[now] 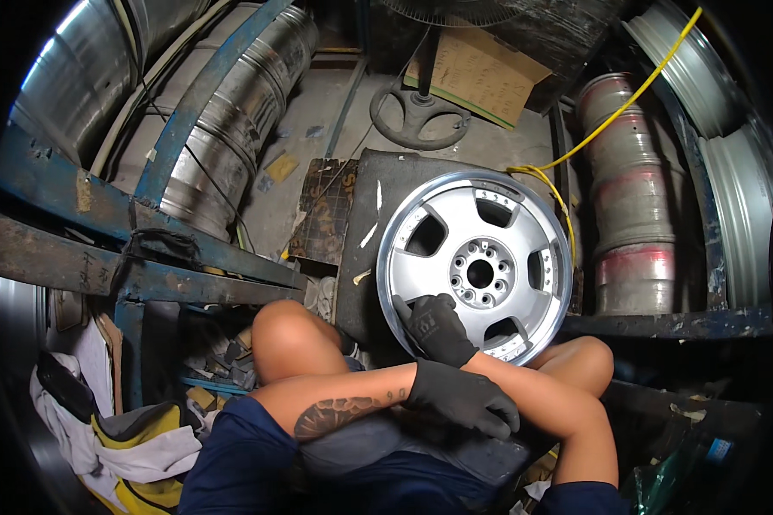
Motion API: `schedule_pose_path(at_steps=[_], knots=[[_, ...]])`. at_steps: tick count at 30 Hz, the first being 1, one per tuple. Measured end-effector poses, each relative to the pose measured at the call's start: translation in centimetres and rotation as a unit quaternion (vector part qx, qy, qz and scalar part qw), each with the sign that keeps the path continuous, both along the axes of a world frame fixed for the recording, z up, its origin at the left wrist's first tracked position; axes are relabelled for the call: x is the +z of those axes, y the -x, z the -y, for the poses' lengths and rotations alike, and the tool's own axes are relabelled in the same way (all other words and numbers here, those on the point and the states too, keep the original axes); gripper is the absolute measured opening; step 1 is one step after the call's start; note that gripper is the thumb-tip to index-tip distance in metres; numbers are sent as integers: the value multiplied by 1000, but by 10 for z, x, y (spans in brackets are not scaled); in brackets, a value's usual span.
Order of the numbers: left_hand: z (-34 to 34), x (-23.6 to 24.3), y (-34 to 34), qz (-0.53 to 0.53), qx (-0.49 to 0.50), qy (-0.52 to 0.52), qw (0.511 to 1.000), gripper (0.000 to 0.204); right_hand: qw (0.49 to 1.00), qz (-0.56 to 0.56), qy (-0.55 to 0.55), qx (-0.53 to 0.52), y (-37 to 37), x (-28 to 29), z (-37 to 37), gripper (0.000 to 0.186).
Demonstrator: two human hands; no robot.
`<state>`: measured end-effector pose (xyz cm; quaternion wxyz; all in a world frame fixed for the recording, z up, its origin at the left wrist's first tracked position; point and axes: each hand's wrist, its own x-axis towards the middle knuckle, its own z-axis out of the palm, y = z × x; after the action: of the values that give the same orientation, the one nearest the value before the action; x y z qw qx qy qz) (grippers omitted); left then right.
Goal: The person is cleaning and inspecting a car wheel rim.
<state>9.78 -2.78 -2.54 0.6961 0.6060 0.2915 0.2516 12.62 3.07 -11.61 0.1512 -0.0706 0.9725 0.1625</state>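
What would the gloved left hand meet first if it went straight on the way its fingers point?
Probably the person's own bare right arm, near the elbow: the left hand points rightward and slightly down the picture. Depth is unclear, so it might pass underneath.

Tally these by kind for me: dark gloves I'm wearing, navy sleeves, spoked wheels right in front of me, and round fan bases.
Dark gloves: 2
Navy sleeves: 2
Silver spoked wheel: 1
Round fan base: 1
Total: 6
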Motion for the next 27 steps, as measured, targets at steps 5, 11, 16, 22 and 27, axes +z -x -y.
schedule_pose_path(at_steps=[5, 11, 16, 22, 27], knots=[[0, 3, 0, 6, -7, 8, 1000, 51, 993, 108, 39, -17, -9, 4, -5, 51], [7, -1, 8, -40, 34, 23, 998, 47, 976, 15, 152, -158, -57, 24, -37, 48], [10, -23, 7, -217, 148, -121, 957, 35, 937, -153, 231, -213, -97, 27, -85, 45], [11, -51, -1, -331, 150, -238, 901, 27, 912, -128, 338, -196, -81, 7, -72, 41], [0, -30, 39, -357, 224, -199, 885, 25, 920, -124, 324, -180, -87, 6, -81, 41]])
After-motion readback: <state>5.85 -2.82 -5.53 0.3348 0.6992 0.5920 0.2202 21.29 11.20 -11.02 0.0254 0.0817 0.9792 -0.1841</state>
